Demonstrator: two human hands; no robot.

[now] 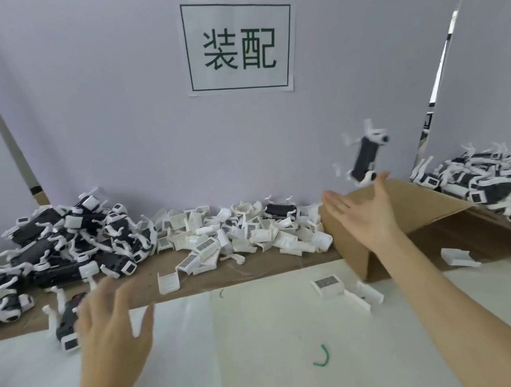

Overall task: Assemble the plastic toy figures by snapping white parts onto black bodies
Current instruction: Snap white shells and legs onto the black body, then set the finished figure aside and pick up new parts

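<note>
The right hand has its fingers straight and spread, palm up, holding nothing; just above its fingertips an assembled figure is in the air, touching no hand, black body with white parts on (it looks tossed toward the right side, though that is a judgement). The left hand is also empty, fingers apart and blurred, hovering near a lone black figure at the front edge of the cardboard sheet on the tabletop.

Beyond the left hand lies a heap of black bodies; in the middle, a scatter of loose white parts; at the far right, behind a cardboard box flap, a pile of finished-looking figures. Judging by the piles, a good share is done, yet plenty of bodies and white parts wait.
</note>
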